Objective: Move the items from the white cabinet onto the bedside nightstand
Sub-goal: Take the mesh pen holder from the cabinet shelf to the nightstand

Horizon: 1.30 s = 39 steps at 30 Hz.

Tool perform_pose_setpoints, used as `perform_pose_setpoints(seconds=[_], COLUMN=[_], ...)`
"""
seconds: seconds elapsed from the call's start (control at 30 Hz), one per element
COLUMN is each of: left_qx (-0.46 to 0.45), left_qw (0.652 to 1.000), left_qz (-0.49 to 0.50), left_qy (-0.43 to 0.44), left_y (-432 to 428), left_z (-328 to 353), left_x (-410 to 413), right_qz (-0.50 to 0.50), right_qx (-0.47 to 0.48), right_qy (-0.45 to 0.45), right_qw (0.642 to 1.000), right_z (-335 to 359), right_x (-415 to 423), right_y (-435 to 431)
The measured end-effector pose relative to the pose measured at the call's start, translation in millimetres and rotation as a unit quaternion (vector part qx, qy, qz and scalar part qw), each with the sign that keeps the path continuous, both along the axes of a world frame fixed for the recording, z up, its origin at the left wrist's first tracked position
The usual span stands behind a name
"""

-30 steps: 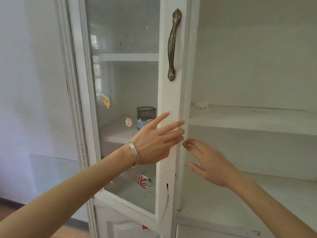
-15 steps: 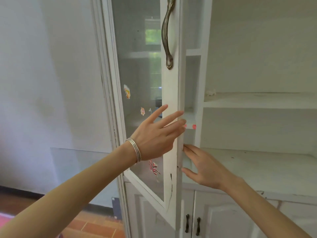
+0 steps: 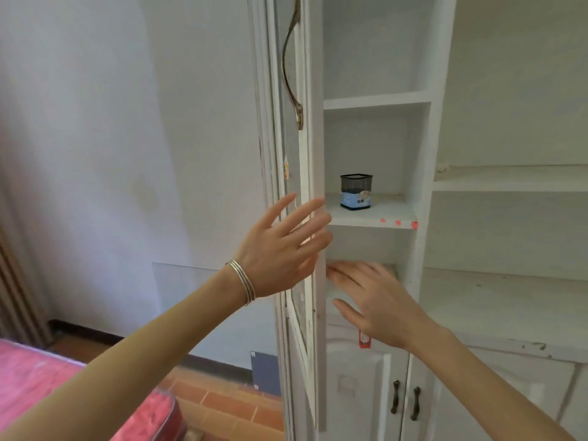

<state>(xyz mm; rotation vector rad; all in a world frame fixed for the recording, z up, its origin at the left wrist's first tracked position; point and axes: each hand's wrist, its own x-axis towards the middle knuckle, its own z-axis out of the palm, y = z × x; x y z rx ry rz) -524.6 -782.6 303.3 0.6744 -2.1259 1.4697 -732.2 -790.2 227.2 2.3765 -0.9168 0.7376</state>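
Left hand [image 3: 280, 249]: fingers spread, holding nothing; fingertips against the edge of the glass door [image 3: 297, 198]; silver bangles [image 3: 243, 283] on the wrist
Right hand [image 3: 375, 300]: flat and loose, grasping nothing; fingertips just beside the door's inner edge, in front of the lower shelf
Glass door: swung out edge-on; bronze handle [image 3: 291, 62] near its top
White cabinet [image 3: 426, 154]: narrow compartment exposed
Mesh pen holder [image 3: 356, 191]: black mesh with a blue band low on it; upright on the middle shelf, above both hands
Lower doors: shut; two dark handles [image 3: 405, 402]
Floor: terracotta tiles [image 3: 229, 405]; pink mattress [image 3: 63, 386] at left
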Motion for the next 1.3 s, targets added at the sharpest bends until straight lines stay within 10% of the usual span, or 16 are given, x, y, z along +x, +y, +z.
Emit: perform_pose_setpoints(seconds=[0.57,1.3], left_qx=[0.032,0.234], left_qw=[0.989,0.924], left_qz=[0.109,0.059], left_qy=[0.09,0.298], left_y=[27.6,-51.4], left_z=[-17.5,-85.9], left_x=[144.0,-6.1], right_qz=[-0.005,-0.099], right_qx=[0.003,0.02], right_qy=[0.006,0.02], right_qw=[1.0,0.995], right_z=[16.0,24.3], right_x=[59.8,-35.4], right_y=[-17.3,-78.7])
